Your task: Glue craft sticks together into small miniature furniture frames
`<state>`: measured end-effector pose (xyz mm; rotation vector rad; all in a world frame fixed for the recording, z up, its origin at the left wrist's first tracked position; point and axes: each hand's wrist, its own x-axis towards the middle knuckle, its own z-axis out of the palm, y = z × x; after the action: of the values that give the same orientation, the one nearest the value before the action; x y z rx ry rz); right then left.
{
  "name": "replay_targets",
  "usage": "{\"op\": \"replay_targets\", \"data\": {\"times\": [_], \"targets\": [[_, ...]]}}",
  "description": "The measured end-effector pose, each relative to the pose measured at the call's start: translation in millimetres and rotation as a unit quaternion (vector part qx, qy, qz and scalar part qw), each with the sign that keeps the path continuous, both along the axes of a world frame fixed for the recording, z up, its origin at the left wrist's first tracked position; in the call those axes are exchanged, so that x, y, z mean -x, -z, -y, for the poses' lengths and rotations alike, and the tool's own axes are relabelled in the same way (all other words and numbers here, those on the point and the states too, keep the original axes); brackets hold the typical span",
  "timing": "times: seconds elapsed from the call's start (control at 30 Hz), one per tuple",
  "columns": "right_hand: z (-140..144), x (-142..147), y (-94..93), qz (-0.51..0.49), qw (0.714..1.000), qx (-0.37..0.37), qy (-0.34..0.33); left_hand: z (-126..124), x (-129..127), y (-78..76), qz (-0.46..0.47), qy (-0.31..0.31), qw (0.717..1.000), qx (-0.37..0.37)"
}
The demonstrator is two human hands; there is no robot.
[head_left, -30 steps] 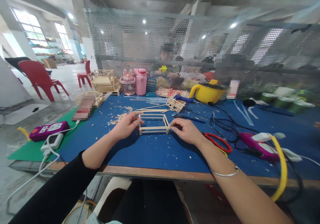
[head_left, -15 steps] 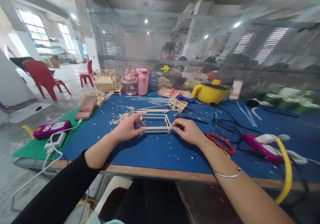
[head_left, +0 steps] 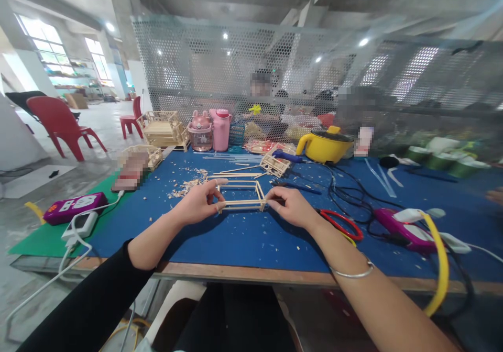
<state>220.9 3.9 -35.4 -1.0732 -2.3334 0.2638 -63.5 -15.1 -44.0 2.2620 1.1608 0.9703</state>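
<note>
From my seat at the feed, going left to right: a purple power strip (head_left: pixel 74 207) lies on the green mat at the left edge, one pink bottle (head_left: pixel 221 129) and one pink cup (head_left: pixel 200 133) stand at the far side, and two red chairs sit off on the floor. In the middle of the blue surface (head_left: pixel 243 237) rests the one stick frame (head_left: pixel 240 194), an open box of thin wooden sticks. My left hand (head_left: pixel 198 204) pinches its left end, grip closed on the near corner with the forefinger over the top rail. My right hand (head_left: pixel 293 206) is clamped on the near right corner. To hold this well, I judge both pinches should stay light and level, pressing the joints inward evenly so the frame keeps square and does not rack. Farther right lie one red ring (head_left: pixel 341 223), one yellow pot (head_left: pixel 326 145) and one purple glue gun (head_left: pixel 401 230).
</note>
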Motion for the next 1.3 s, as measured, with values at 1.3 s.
{"op": "replay_targets", "data": {"times": [1.3], "targets": [[0.8, 0.0, 0.5, 0.001, 1.0, -0.002, 0.007, 3.3, -3.9, -1.5, -0.043, -0.016, 0.998, -0.04]]}}
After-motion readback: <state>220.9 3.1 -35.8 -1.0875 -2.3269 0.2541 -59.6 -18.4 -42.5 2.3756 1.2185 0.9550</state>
